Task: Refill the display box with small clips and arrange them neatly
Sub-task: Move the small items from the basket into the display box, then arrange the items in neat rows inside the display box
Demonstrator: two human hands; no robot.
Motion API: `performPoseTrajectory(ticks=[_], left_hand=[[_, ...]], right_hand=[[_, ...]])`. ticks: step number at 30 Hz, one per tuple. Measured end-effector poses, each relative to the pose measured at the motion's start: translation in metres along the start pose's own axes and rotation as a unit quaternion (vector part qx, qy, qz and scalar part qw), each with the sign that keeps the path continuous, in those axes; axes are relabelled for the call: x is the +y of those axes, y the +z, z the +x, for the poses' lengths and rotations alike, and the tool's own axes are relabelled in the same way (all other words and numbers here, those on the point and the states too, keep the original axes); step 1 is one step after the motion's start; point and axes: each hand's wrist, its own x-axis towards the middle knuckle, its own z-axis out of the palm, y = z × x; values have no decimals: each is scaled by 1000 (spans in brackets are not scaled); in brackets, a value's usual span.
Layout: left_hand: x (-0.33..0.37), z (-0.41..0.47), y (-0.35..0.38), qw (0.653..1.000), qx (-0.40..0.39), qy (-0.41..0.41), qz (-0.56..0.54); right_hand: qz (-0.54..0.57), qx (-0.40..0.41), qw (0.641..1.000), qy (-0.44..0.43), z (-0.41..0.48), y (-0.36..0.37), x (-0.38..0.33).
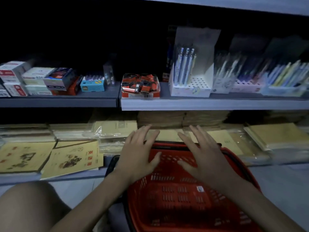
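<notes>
1. Head view: my left hand (138, 156) is palm down with its fingers straight and spread, holding nothing. It hovers over the far left corner of the red perforated plastic shopping basket (175, 200).
2. My right hand (202, 156) is the same, flat and spread with nothing in it, over the basket's far right rim.
3. The red open-topped cardboard display box (140, 95) stands at the front edge of the grey metal shelf (217, 104), above and beyond both hands and well apart from them.
4. The box holds a jumble of small red and black clips (139, 82), too blurred to make out singly.
5. Just right of the box stands a white cardboard pen stand (190, 88) with blue pens upright in it. To the left sits a small blue carton (92, 86).
6. On the lower shelf, left of the basket, lie yellow printed exercise books (73, 158).
7. My bare knee (28, 206) shows at lower left.
</notes>
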Motion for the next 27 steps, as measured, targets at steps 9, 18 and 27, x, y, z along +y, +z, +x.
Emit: performPoseTrajectory(ticks=[9,18,27], left_hand=[[-12,-17,83,967,-194,-54,158],[-15,-17,97,963,-166,-118,179],[18,-50,63,978,-144,-143,39]], right_hand=[[24,-250,964,92,-79,113,26],[49,-250,958,133,-131,145,27],[-28,-413,910,-18,-218,194,-17]])
